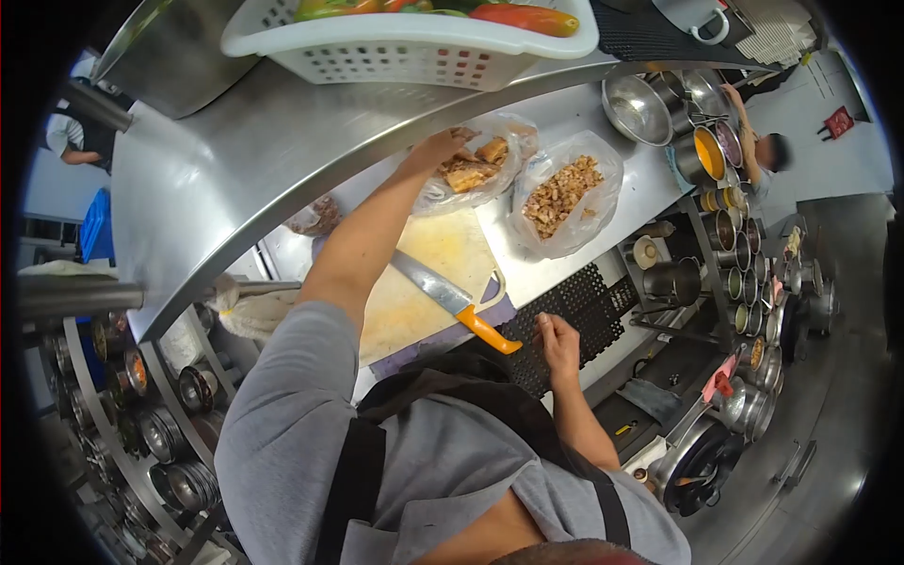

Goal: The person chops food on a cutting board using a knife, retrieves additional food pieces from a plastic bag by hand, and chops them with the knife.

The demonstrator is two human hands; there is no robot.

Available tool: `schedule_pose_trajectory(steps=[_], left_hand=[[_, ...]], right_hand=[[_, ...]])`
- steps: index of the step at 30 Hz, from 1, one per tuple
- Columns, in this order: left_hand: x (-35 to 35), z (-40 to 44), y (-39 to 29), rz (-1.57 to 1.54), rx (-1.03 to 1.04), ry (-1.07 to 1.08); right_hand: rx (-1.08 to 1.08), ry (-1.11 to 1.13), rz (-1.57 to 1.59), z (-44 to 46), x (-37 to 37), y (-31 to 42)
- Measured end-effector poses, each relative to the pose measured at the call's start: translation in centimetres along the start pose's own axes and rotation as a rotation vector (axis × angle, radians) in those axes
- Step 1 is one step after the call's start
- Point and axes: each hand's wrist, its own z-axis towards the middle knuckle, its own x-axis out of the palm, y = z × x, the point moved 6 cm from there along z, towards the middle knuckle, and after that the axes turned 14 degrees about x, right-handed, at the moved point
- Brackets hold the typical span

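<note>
My left hand reaches across the counter to the open clear plastic bag. Its fingers are partly hidden at the bag's edge, so their grip is unclear. Inside lie large browned chunks of what looks like cooked meat. A second clear bag beside it holds small chopped brown pieces. My right hand hangs near the counter's front edge, fingers loosely curled with nothing in them. Between my arms a knife with an orange handle lies on the yellowed cutting board, its handle past the board's edge.
A steel shelf overhangs the counter, carrying a white basket of peppers. Another bag lies left of the board. Steel bowls and pots stand at the right. Another person works there. A black perforated mat lies right of the board.
</note>
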Motion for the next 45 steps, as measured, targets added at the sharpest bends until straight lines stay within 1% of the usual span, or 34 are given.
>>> schedule_pose_trajectory(steps=[1,2,3,5,6,7,8,9,10,11,13,14,16,17,18,20,21,23,24,26,27,29,30,32,36,38,42,44,45], left_hand=[[-1.2,-1.6,-1.4,0.041,0.102,-0.075],[-2.5,-3.8,-2.6,0.055,0.085,-0.079],[-3.8,-6.4,-4.1,0.016,0.110,-0.088],[-4.7,-10.6,-4.6,-0.053,0.179,-0.113],[-4.8,-12.7,-4.1,-0.045,0.153,-0.111],[-4.9,-14.9,-3.5,-0.075,0.121,-0.128],[-5.1,-16.9,-2.9,-0.105,0.091,-0.148],[-5.3,-19.0,-2.4,-0.146,0.023,-0.162],[-5.1,-21.1,-1.8,-0.141,0.000,-0.159],[-5.0,-22.9,-1.7,-0.166,0.068,-0.175],[-4.7,-26.3,-2.4,-0.189,0.223,-0.218],[-4.2,-27.9,-2.4,-0.188,0.198,-0.215],[-3.9,-31.1,-4.0,0.054,0.462,-0.364],[-3.0,-32.7,-3.6,0.082,0.431,-0.314],[-2.8,-34.2,-3.5,0.082,0.411,-0.314],[-2.4,-36.3,-3.2,0.314,0.364,-0.175],[-2.8,-36.9,-3.3,0.314,0.356,-0.174],[-4.2,-37.7,-3.8,0.337,0.328,-0.223],[-4.3,-37.8,-3.5,0.344,0.326,-0.227],[-4.0,-37.7,-2.0,0.274,0.206,-0.244],[-3.7,-37.5,-2.2,0.274,0.209,-0.244],[-2.1,-36.6,-2.4,0.207,0.159,-0.190],[-1.6,-36.1,-2.5,0.205,0.166,-0.187],[-0.9,-35.0,-3.0,0.243,0.234,-0.230],[-0.1,-33.3,-3.3,0.210,0.290,-0.239],[-0.1,-32.9,-2.9,0.144,0.233,-0.166],[-1.3,-33.7,-2.1,0.160,0.199,-0.240],[-1.2,-34.1,-2.0,0.186,0.182,-0.159],[-1.3,-34.4,-2.2,0.185,0.178,-0.161]], right_hand=[[-0.050,0.000,-0.025,-0.2,0.1,1.8],[-0.113,0.023,-0.072,0.2,0.5,2.4],[-0.187,0.033,-0.115,0.3,1.1,3.3],[-0.370,0.061,-0.217,-0.6,3.0,5.5],[-0.482,0.078,-0.273,-1.4,4.1,6.4],[-0.473,0.155,-0.429,-2.2,5.5,6.6],[-0.471,0.180,-0.428,-2.7,6.5,6.6],[-0.554,0.205,-0.571,-3.6,7.9,6.6],[-0.639,0.229,-0.714,-4.3,9.3,6.4],[-0.686,0.240,-0.666,-3.8,10.1,5.3],[-0.595,0.242,-0.662,-3.1,10.9,4.7],[-0.552,0.245,-0.667,-2.6,11.2,4.1],[-0.558,0.275,-0.613,-1.9,11.2,3.6],[-0.600,0.254,-0.534,-2.1,10.6,3.9],[-0.530,0.239,-0.506,-2.1,10.0,4.2],[-0.369,0.315,-0.471,-1.4,9.6,3.4],[-0.368,0.323,-0.474,-1.8,9.4,3.7],[-0.263,0.361,-0.492,-2.5,9.2,3.6],[-0.270,0.365,-0.490,-2.7,9.4,3.3],[-0.318,0.328,-0.484,-2.9,9.4,2.7],[-0.319,0.325,-0.482,-3.0,9.4,2.7],[-0.310,0.349,-0.439,-3.3,9.7,2.7],[-0.307,0.343,-0.437,-3.3,9.7,2.7],[-0.391,0.298,-0.463,-3.4,9.7,2.8],[-0.315,0.281,-0.496,-1.9,9.5,2.0],[-0.212,0.316,-0.495,-1.6,9.4,1.8],[-0.223,0.308,-0.516,-2.4,9.2,2.8],[-0.207,0.294,-0.535,-2.5,9.3,2.5],[-0.207,0.297,-0.539,-2.5,9.4,2.5]])
